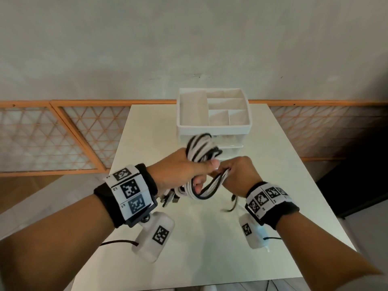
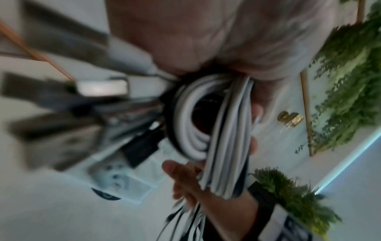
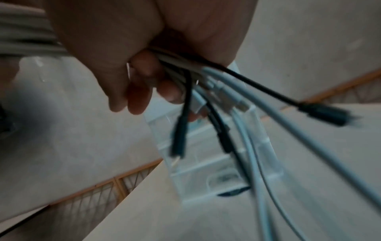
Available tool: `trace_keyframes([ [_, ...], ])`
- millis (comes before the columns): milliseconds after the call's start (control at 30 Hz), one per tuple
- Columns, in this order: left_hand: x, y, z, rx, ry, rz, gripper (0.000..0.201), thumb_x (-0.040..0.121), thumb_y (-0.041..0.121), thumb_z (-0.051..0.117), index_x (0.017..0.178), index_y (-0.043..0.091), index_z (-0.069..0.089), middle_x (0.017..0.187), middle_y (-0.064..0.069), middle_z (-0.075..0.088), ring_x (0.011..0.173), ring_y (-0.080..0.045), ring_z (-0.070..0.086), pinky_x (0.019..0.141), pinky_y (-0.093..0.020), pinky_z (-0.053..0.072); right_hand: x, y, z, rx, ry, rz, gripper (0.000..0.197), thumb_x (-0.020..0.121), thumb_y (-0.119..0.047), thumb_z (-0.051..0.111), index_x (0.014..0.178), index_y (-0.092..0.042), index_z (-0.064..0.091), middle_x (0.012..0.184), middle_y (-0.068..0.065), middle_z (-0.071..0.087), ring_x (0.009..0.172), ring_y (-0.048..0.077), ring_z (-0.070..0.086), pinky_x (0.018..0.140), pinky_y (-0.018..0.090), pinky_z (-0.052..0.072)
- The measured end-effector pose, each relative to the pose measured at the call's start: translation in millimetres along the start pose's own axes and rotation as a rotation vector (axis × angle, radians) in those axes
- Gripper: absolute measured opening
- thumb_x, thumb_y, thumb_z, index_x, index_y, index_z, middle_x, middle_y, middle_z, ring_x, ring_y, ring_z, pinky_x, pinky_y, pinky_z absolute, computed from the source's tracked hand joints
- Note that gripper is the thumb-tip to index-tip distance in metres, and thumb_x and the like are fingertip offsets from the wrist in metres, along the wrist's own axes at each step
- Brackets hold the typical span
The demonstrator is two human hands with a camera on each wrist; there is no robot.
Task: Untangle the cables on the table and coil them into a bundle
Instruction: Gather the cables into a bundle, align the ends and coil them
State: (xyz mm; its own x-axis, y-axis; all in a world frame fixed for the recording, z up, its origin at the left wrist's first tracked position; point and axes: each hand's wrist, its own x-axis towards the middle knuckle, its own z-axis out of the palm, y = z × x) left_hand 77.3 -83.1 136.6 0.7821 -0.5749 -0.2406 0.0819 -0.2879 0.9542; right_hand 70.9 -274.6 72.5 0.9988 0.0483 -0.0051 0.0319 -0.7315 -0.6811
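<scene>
Above the white table (image 1: 273, 156) I hold a coil of black and white cables (image 1: 202, 150). My left hand (image 1: 189, 171) grips the coil (image 2: 191, 124) round its middle, with loops sticking out above the fist and below it. My right hand (image 1: 237, 171) holds a flat band of strands (image 1: 218, 181) that runs from the coil's lower loop. In the right wrist view its fingers (image 3: 144, 76) curl round the loose ends, and black plugs (image 3: 178, 141) and pale cables (image 3: 288, 124) hang free below. More plugs (image 1: 169, 199) dangle under my left wrist.
A white organiser with open top compartments (image 1: 213, 110) and clear drawers stands on the table just behind the hands. An orange lattice rail (image 1: 63, 135) runs along the wall. The table's bare front part lies under my forearms.
</scene>
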Motion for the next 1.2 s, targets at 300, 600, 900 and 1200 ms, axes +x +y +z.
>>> trace_keyframes([
  [300, 13.7, -10.7, 20.2, 0.211, 0.205, -0.088, 0.028, 0.075, 0.041, 0.079, 0.072, 0.019, 0.062, 0.052, 0.004, 0.064, 0.049, -0.013, 0.061, 0.061, -0.027, 0.052, 10.5, -31.9, -20.0, -0.207, 0.18, -0.053, 0.021, 0.053, -0.001, 0.049, 0.046, -0.015, 0.034, 0.041, -0.004, 0.029, 0.044, 0.022, 0.027, 0.047, 0.024, 0.019],
  [600, 19.0, -10.6, 18.5, 0.195, 0.3, -0.018, 0.021, 0.071, 0.023, 0.081, 0.088, 0.026, 0.069, 0.081, 0.004, 0.072, 0.079, -0.015, 0.069, 0.077, -0.033, 0.056, 13.4, -33.9, -20.0, -0.112, 0.212, -0.23, 0.051, 0.06, 0.001, 0.066, 0.044, -0.027, 0.027, 0.038, -0.008, 0.027, 0.04, 0.009, 0.025, 0.047, 0.023, 0.025],
  [900, 16.8, -8.7, -12.6, 0.107, 0.482, 0.103, 0.014, 0.084, 0.01, 0.071, 0.097, 0.013, 0.067, 0.075, -0.003, 0.075, 0.075, -0.019, 0.072, 0.083, -0.041, 0.058, 4.5, -2.5, -45.9, 0.407, 0.115, -0.165, 0.008, 0.091, -0.025, 0.071, 0.093, -0.02, 0.076, 0.079, 0.011, 0.074, 0.075, 0.034, 0.068, 0.078, 0.046, 0.055],
  [1200, 25.7, -9.7, 8.2, 0.014, 0.489, 0.14, 0.083, 0.063, 0.082, 0.063, 0.111, 0.014, 0.059, 0.097, -0.004, 0.072, 0.093, -0.02, 0.071, 0.082, -0.04, 0.058, -11.2, -44.0, 5.4, 0.414, 0.373, -0.379, 0.02, 0.098, -0.019, 0.059, 0.09, -0.006, 0.072, 0.07, 0.012, 0.063, 0.064, 0.026, 0.06, 0.06, 0.041, 0.051],
])
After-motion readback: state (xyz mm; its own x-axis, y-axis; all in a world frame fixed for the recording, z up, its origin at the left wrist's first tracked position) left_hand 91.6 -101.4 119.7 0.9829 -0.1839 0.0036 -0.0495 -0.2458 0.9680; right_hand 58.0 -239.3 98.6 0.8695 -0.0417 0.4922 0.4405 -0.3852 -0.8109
